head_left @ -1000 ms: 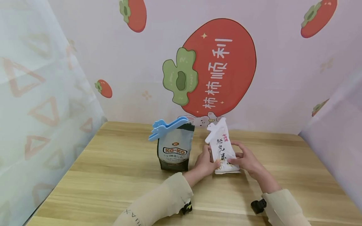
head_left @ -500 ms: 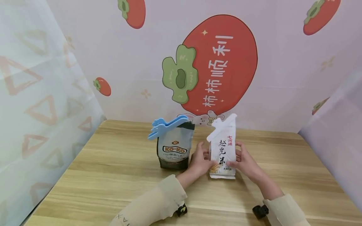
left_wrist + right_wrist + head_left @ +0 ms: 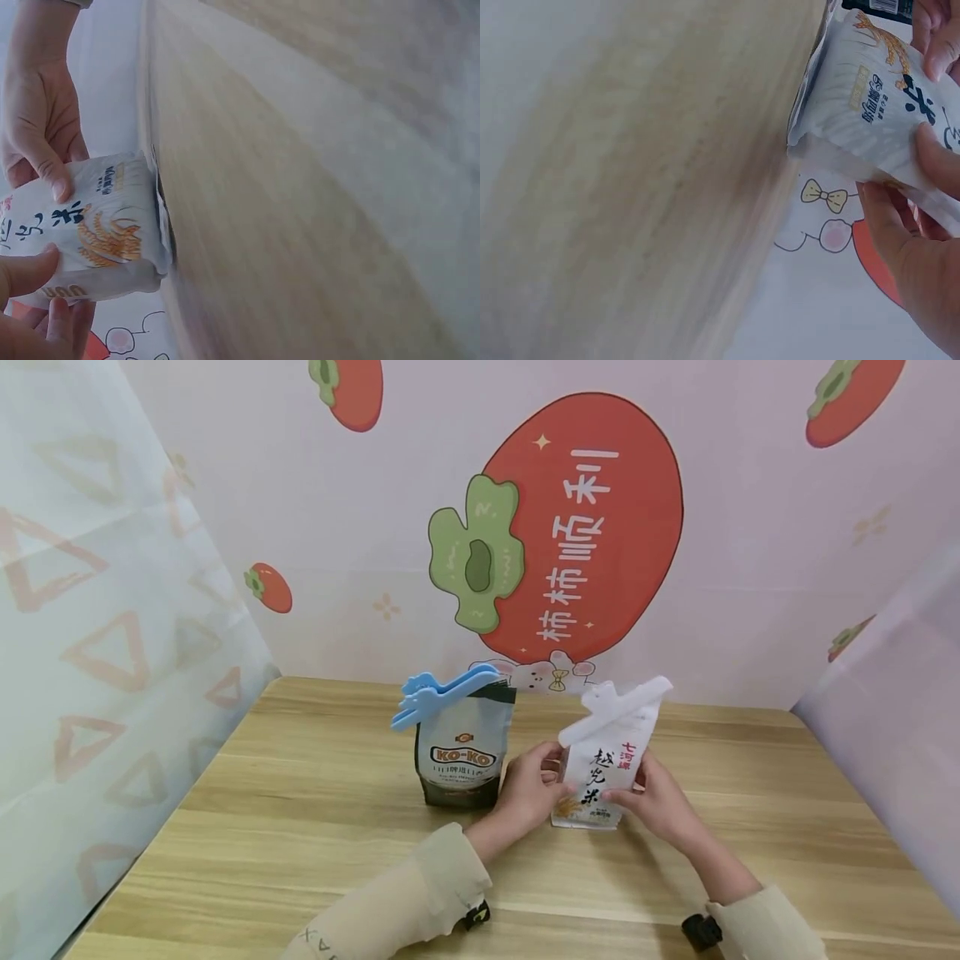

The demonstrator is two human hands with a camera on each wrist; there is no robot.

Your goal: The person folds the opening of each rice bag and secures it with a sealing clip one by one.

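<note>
A white rice bag [image 3: 606,768] with dark lettering stands at the tabletop, its top leaning right in the head view. Across its folded top sits a white sealing clip [image 3: 617,710] with an animal-shaped end. My left hand [image 3: 527,789] grips the bag's left side, thumb on the front and fingers behind. On the opposite side my right hand [image 3: 663,803] holds it the same way, as the right wrist view shows with the thumb on the bag's front [image 3: 885,105]. Wheat ears printed low on the bag [image 3: 112,238] face the left wrist camera.
Left of my left hand stands a dark-and-white KO-KO bag [image 3: 461,768] with a blue clip [image 3: 447,695] across its top. Both bags are on a wooden table [image 3: 300,827]. A printed cloth backdrop [image 3: 360,527] rises behind the table, with cloth on both sides.
The rice bag has swung from leaning left, through nearly upright, to leaning right, its base shifting slightly left. Both hands keep their hold. The KO-KO bag has stayed put.
</note>
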